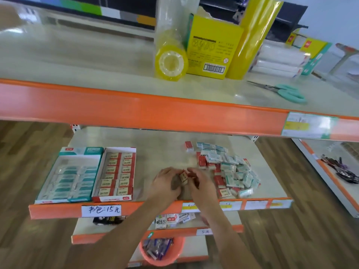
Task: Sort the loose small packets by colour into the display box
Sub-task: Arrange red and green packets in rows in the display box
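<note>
**Squaring Up Red Packets Before They Go in the Box**

Holding a few red-and-cream packets (183,177) between them, the left hand (165,183) and right hand (200,182) meet over the middle of the shelf (155,148). Both have their fingers curled round the little stack, apparently lining its edges up; how many packets are in it is hard to tell.

To the right lies the loose pile (227,171), red and teal packets mixed together, with one red packet (188,146) lying a little apart at the back. At the left, side by side and touching, stand the teal display box (71,174) and the red display box (116,174). Red packets sit in two neat columns in the red box, which looks nearly full; the teal box shows bare space at its far end.

For this step, the stack should be squared with labels facing the same way as those already in the red box, then carried across low and slid into whatever gap remains, pressed flat so the rows stay even. Taking only one colour per trip avoids re-sorting later. Judging from the size of the pile, plenty of work remains, especially on the teal side.
</note>
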Demonstrator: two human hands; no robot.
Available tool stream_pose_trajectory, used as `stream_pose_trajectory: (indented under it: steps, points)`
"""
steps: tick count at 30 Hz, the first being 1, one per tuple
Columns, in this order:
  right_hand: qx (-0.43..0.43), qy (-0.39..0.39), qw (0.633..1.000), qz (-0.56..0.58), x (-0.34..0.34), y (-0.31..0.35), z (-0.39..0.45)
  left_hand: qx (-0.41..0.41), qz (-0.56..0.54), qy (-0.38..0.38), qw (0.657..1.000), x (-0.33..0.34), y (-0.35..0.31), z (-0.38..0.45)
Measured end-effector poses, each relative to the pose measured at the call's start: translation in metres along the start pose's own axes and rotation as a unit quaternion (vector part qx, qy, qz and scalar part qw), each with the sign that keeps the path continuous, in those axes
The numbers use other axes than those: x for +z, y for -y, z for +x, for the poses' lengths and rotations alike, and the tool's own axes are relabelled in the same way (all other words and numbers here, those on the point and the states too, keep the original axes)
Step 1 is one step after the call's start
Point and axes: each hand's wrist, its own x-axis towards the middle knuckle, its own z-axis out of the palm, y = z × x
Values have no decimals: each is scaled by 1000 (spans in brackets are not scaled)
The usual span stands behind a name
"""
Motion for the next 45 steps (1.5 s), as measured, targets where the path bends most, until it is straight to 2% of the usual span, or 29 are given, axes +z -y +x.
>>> stream_pose_trajectory:
  steps: [11,14,18,24,28,32,45]
  points:
    - [54,36,998,20,-6,8,0,26,4,4,1000,2,5,2]
    - [56,23,998,26,-6,10,0,27,-16,3,999,4,7,1]
    - [32,23,999,23,-5,10,-2,35,-44,24,998,-1,3,0]
    - [12,57,998,17,-5,5,-1,-16,-128,60,990,-10,-1,1]
    - [-26,76,997,-10,-1,6,-4,-32,-146,80,986,-12,1,-1]
    - [-43,56,993,-95,7,0,-3,-43,-162,86,982,-15,-2,-2]
    - [-42,32,993,-108,10,3,-7,2,-82,89,993,-15,-11,-7]
